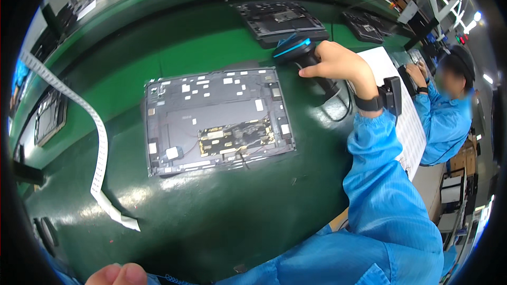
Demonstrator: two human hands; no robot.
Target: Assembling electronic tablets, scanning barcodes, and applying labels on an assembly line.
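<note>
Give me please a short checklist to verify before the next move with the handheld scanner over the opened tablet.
1. Right hand grips the handheld scanner firmly: ok, fingers are wrapped around its handle.
2. Scanner head points toward the opened tablet: cannot tell, it sits beyond the tablet's far right corner and its aim is unclear.
3. Tablet lies flat on the green mat, inside facing up: ok.
4. Left hand is away from the tablet: ok, only fingertips show at the lower edge.
5. White label strip does not cover the tablet: ok, it lies to the left, apart.
6. Scanner cable is not tangled: cannot tell.
</note>
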